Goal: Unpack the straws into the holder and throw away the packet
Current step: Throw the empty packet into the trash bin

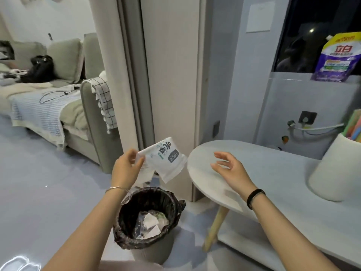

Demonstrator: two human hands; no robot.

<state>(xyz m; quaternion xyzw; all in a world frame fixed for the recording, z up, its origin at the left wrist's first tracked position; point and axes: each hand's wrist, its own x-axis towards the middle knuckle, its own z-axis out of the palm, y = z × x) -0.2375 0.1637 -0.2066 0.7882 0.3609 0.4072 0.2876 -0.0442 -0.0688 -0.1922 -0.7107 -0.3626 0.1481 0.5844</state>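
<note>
My left hand [127, 167] pinches the empty white straw packet [166, 159] by its left edge, holding it in the air above the bin [148, 220]. The bin is grey with a black liner and has crumpled wrappers inside. My right hand [230, 169] hovers open over the left end of the white table [273, 184], fingers spread, holding nothing. At the far right edge stands the white holder [336, 169] with colourful straws [353, 126] sticking out of its top.
A wall corner and door frame [172, 75] rise just behind the packet. A grey sofa [74, 106] with blankets lies to the left across the pale floor. A purple detergent pouch [338, 57] sits on the ledge at the upper right.
</note>
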